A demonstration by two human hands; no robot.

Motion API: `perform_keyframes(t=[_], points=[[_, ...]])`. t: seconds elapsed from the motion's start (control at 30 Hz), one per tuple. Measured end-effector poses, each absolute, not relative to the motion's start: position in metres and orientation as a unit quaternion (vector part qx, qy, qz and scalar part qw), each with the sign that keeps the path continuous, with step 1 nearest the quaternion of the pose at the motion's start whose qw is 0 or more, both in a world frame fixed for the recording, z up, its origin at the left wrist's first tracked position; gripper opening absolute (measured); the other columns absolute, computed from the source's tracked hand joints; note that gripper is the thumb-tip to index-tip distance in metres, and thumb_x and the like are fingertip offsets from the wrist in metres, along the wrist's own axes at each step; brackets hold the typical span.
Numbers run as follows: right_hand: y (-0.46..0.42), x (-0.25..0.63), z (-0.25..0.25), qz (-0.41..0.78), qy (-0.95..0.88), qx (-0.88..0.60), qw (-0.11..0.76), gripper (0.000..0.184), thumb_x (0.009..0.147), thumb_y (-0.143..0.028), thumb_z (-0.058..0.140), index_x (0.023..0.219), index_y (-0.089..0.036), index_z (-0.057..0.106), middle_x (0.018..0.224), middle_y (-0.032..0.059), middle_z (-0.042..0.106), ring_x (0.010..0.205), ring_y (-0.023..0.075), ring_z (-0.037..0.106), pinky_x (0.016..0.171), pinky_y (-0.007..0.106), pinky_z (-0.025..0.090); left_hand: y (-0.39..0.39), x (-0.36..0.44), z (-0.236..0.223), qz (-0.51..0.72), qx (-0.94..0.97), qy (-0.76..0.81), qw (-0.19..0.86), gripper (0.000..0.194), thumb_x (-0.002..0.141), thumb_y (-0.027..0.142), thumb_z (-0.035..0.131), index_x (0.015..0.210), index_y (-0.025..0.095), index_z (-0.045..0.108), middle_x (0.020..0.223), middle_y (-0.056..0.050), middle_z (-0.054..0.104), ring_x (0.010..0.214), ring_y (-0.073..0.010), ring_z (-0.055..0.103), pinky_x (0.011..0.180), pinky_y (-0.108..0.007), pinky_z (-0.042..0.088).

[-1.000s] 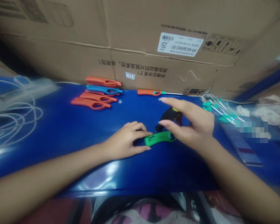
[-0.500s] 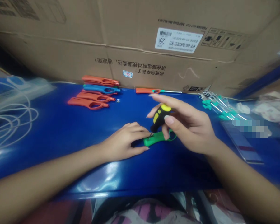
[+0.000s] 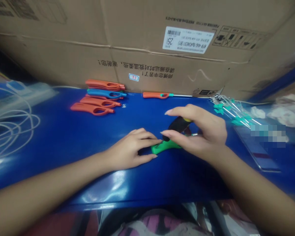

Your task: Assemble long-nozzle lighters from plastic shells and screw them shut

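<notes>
A green lighter casing (image 3: 159, 148) lies on the blue table in front of me. My left hand (image 3: 137, 147) grips its left end between fingers and thumb. In my right hand (image 3: 199, 129) is a short screwdriver (image 3: 175, 127) with a black and yellow handle, tilted so that its shaft meets the casing near my left fingertips. The exact tip is hard to make out. My right palm and thumb cover the casing's right part, and a thin metal rod end shows just beyond it.
Orange and blue lighter casings (image 3: 95, 108) lie at the back left, with tiny screws (image 3: 124, 106) beside them. An orange lighter (image 3: 152, 95) rests along the cardboard box (image 3: 137, 36). Metal rods with teal parts (image 3: 227, 111) and a phone (image 3: 258, 150) are right; white cable (image 3: 14, 131) coils left.
My right hand has turned the screwdriver handle back and forth, its fingers rolling around and then returning. My left hand has kept its hold on the green casing.
</notes>
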State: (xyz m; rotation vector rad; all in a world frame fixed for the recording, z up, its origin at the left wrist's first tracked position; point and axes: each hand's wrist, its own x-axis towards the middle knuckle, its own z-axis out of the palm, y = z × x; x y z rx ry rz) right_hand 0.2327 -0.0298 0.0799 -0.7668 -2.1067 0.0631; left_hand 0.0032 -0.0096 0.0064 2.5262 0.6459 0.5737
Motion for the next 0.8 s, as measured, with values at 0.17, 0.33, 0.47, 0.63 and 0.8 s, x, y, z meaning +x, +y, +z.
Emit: perform_keyframes(t=[0.17,0.33,0.47,0.63,0.8], points=[[-0.0306,0.2333,0.0818,0.160,-0.851,-0.308,0.395,0.041,0.106,-0.028,0.041,0.146,-0.026,0.048,0.121,0.0070,0.069,0.080,0.0144,0.070,0.067,0.029,0.060,-0.0100,0.0023,0.0057,0.211,0.920,0.234,0.233,0.033,0.096,0.035,0.065,0.127,0.022,0.067,0.122,-0.007,0.067,0.108,-0.0232,0.058,0.096,-0.040,0.045],[-0.0303,0.2358,0.0851,-0.033,-0.859,-0.311,0.405,0.030,0.093,-0.032,0.069,0.123,-0.025,0.067,0.094,0.0029,0.075,0.075,0.0161,0.070,0.070,0.027,0.059,-0.0100,0.0027,0.0055,0.214,0.920,0.237,0.228,0.035,0.096,0.035,0.065,0.130,0.026,0.065,0.123,-0.007,0.067,0.106,-0.0230,0.058,0.094,-0.039,0.046],[-0.0292,0.2392,0.0879,0.019,-0.872,-0.308,0.380,0.038,0.101,-0.025,0.051,0.138,-0.023,0.057,0.115,0.0067,0.073,0.089,0.0174,0.072,0.075,0.029,0.060,-0.0097,0.0029,0.0058,0.209,0.920,0.238,0.231,0.038,0.096,0.036,0.065,0.132,0.024,0.064,0.123,-0.008,0.066,0.107,-0.0229,0.058,0.095,-0.039,0.046],[-0.0275,0.2377,0.0852,0.061,-0.848,-0.306,0.429,0.031,0.092,-0.028,0.070,0.122,-0.023,0.067,0.103,0.0049,0.073,0.081,0.0166,0.068,0.070,0.029,0.059,-0.0104,0.0022,0.0034,0.218,0.922,0.235,0.215,0.038,0.096,0.037,0.065,0.131,0.023,0.064,0.125,-0.008,0.067,0.108,-0.0234,0.058,0.095,-0.039,0.046],[-0.0290,0.2347,0.0826,0.122,-0.845,-0.323,0.408,0.039,0.101,-0.026,0.055,0.140,-0.024,0.056,0.113,0.0066,0.071,0.072,0.0127,0.066,0.064,0.027,0.058,-0.0100,0.0023,0.0038,0.212,0.922,0.235,0.223,0.037,0.096,0.036,0.065,0.130,0.023,0.064,0.123,-0.008,0.066,0.110,-0.0235,0.059,0.096,-0.040,0.046]])
